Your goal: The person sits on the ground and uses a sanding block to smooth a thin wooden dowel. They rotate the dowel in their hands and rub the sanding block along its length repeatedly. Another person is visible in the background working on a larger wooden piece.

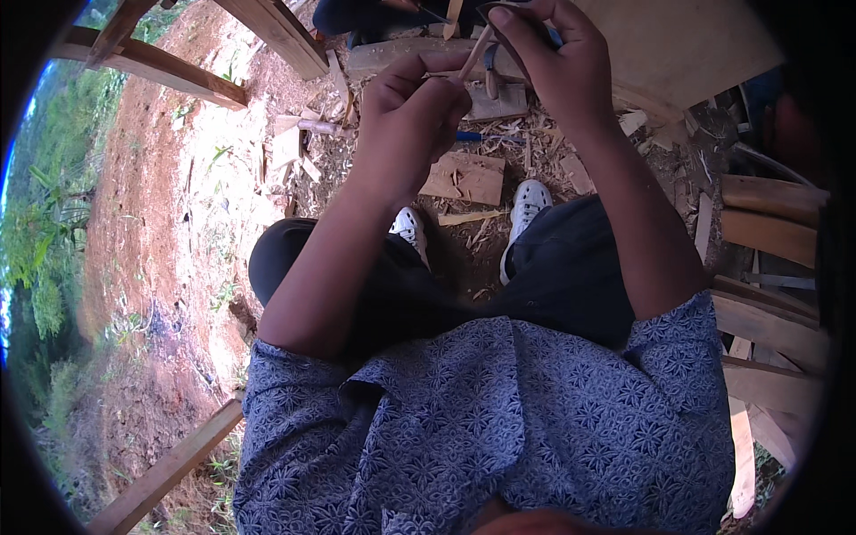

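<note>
My left hand, closed, pinches a thin pale wooden stick that slants up to the right. At the stick's upper end is my right hand, its fingers curled and its thumb against the stick's tip. A dark, thin edge shows beside that thumb; what the right hand grips is mostly hidden by the fingers and the top of the view. Just below, a tool with a short wooden handle stands by a wooden block. A blue-handled object lies among the shavings.
Between my white shoes and the block lies a flat board. Wood shavings litter the ground. Planks are stacked at my right. Timber posts stand at upper left. Another person's dark clothing shows at the top.
</note>
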`<state>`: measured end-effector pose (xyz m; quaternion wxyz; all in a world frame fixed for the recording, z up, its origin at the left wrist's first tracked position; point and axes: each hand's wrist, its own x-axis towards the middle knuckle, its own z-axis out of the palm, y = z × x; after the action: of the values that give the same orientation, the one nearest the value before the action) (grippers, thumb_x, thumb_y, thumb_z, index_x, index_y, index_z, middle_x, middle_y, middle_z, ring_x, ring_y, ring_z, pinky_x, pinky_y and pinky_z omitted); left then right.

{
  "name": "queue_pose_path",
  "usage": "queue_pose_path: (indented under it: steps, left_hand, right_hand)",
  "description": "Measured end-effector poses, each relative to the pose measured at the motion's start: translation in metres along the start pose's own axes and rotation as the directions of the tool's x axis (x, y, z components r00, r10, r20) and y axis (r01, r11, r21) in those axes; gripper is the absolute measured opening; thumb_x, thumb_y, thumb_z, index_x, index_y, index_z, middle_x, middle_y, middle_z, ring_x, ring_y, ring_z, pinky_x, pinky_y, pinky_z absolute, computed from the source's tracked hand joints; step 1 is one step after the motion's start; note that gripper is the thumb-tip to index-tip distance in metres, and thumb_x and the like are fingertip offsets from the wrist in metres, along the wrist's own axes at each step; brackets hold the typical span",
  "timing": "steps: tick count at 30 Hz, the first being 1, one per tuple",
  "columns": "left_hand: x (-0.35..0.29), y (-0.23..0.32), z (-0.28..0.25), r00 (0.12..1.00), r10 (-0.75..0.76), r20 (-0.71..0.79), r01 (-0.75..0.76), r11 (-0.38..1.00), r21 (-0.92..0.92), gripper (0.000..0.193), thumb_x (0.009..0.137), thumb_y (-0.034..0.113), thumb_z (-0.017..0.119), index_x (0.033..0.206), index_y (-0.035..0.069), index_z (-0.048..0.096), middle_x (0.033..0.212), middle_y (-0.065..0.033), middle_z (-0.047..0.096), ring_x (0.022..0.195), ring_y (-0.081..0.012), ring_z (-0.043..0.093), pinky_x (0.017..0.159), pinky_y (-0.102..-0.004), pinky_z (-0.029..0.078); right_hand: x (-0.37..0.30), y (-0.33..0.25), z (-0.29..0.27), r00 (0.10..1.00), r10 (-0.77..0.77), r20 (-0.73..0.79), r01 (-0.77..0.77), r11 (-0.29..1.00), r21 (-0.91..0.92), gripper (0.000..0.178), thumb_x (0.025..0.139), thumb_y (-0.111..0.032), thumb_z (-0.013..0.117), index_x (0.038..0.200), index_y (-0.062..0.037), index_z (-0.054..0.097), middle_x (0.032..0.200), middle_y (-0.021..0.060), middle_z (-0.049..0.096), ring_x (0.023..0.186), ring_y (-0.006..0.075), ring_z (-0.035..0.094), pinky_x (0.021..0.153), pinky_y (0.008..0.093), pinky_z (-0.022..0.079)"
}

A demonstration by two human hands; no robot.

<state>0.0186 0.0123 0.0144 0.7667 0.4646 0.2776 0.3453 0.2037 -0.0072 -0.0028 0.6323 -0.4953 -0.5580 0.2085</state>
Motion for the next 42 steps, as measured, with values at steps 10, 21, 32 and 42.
queue_pose_path:
  steps: [10,21,32,42]
  left_hand:
    - [0.002,-0.002,0.0,0.999,0.029,-0.03,-0.029,1.0,0.001,0.02,0.096,0.005,0.053,0.115,0.003,0.06,0.076,0.0009,0.055,0.057,-0.0016,0.044,0.044,-0.0164,0.031]
    - [0.0,-0.005,-0.005,0.994,0.09,-0.056,-0.08,0.983,0.167,0.025,0.092,0.01,0.059,0.116,0.001,0.061,0.071,0.0004,0.059,0.051,-0.0024,0.045,0.044,-0.0187,0.032]
    - [-0.005,-0.005,0.0,0.999,-0.008,-0.042,0.005,0.996,-0.084,0.022,0.096,0.007,0.056,0.118,0.008,0.059,0.075,0.0008,0.054,0.055,-0.0024,0.04,0.045,-0.0176,0.027]
    - [-0.003,-0.004,-0.005,0.995,0.053,-0.079,-0.058,0.996,-0.061,0.026,0.089,0.008,0.063,0.114,0.0,0.062,0.069,0.002,0.056,0.051,-0.002,0.044,0.045,-0.0181,0.032]
  right_hand:
    - [0.013,0.0,-0.003,0.992,0.107,-0.064,-0.106,0.994,0.022,0.019,0.089,-0.023,0.079,0.091,-0.007,0.069,0.082,0.0004,0.069,0.069,0.0055,0.063,0.059,0.0215,0.049]
    - [-0.018,-0.002,0.018,0.998,0.051,-0.04,-0.051,0.999,-0.014,0.02,0.094,-0.022,0.073,0.094,-0.0057,0.062,0.084,0.0,0.068,0.072,0.0031,0.061,0.062,0.0224,0.048]
    - [-0.007,-0.019,0.006,0.959,0.263,0.103,-0.279,0.94,0.194,0.02,0.095,-0.02,0.072,0.097,-0.0046,0.059,0.075,-0.0026,0.062,0.061,0.0003,0.054,0.052,0.0181,0.042]
    - [-0.002,-0.011,0.007,1.0,-0.026,0.011,0.027,0.999,-0.043,0.02,0.093,-0.017,0.075,0.088,-0.0052,0.06,0.08,0.0017,0.067,0.079,0.0065,0.064,0.066,0.0218,0.049]
